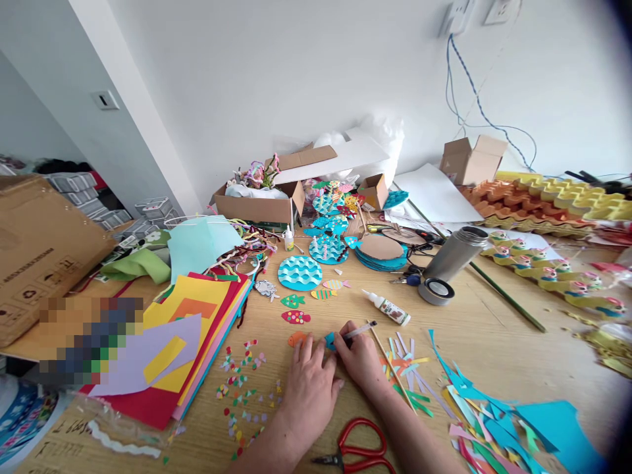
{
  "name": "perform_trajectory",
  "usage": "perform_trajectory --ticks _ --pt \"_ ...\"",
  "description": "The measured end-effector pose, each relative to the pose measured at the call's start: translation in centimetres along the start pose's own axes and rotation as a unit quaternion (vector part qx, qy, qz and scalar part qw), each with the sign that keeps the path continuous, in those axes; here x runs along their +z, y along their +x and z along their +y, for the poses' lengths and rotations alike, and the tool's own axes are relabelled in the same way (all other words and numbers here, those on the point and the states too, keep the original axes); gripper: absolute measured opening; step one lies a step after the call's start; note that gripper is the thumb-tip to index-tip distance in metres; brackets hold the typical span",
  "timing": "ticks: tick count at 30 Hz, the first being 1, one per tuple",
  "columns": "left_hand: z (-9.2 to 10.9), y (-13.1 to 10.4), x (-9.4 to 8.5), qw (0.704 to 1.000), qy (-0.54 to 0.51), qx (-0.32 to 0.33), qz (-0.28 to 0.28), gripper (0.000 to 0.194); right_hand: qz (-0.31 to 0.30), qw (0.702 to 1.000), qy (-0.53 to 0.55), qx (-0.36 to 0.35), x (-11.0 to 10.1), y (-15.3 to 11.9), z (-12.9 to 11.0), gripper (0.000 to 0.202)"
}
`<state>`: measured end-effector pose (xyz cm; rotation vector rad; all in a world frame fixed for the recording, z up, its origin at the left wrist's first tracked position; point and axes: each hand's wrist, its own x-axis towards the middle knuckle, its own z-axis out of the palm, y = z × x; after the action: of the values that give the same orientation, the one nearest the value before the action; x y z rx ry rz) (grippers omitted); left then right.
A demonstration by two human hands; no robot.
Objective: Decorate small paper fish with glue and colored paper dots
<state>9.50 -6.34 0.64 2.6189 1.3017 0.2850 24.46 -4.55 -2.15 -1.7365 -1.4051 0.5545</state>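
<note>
My right hand [359,355] is closed around a slim pen [363,330] with a clear barrel and a dark end. Its lower end is hidden by my fingers, over a small blue paper piece [330,340]. My left hand [311,378] lies flat with fingers stretched out, the fingertips beside that piece and touching or just short of an orange paper fish [296,338]. Just beyond lie a red dotted fish [296,317], a green fish [293,301] and a yellow striped fish [323,294]. Red-handled scissors [358,447] rest between my forearms.
A glue bottle [389,308] lies beyond my right hand, near a steel flask [457,253]. Tiny paper dots [239,395] are scattered at left beside stacked coloured paper [197,329]. A wooden stick [392,368], paper strips [407,362] and blue scraps [557,421] lie at right.
</note>
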Motion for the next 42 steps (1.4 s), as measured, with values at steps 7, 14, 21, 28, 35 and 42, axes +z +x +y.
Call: perform_trajectory --ticks 7,14,21,28,35,42 --pt "0.07 -0.04 0.00 1.000 -0.007 0.001 0.005 0.035 0.016 0.999 0.041 0.010 -0.10 0.03 0.01 0.025" --pt "0.08 0.06 -0.06 1.000 -0.008 -0.002 0.005 0.037 0.047 0.996 0.073 0.036 0.12 0.43 0.23 0.031" --pt "0.07 0.07 0.05 1.000 0.001 -0.003 0.001 0.035 0.025 0.999 0.044 0.015 0.21 0.52 0.35 0.029" --pt "0.07 0.05 0.14 1.000 -0.001 -0.001 0.008 0.034 0.021 0.999 0.038 0.015 0.10 0.45 0.13 0.027" --pt "0.03 0.09 0.14 1.000 0.000 0.001 0.006 0.034 0.017 0.999 0.032 0.013 0.18 0.51 0.21 0.026" --pt "0.15 -0.02 -0.03 1.000 -0.003 -0.003 0.000 0.034 0.021 0.999 0.031 0.016 0.20 0.55 0.17 0.026"
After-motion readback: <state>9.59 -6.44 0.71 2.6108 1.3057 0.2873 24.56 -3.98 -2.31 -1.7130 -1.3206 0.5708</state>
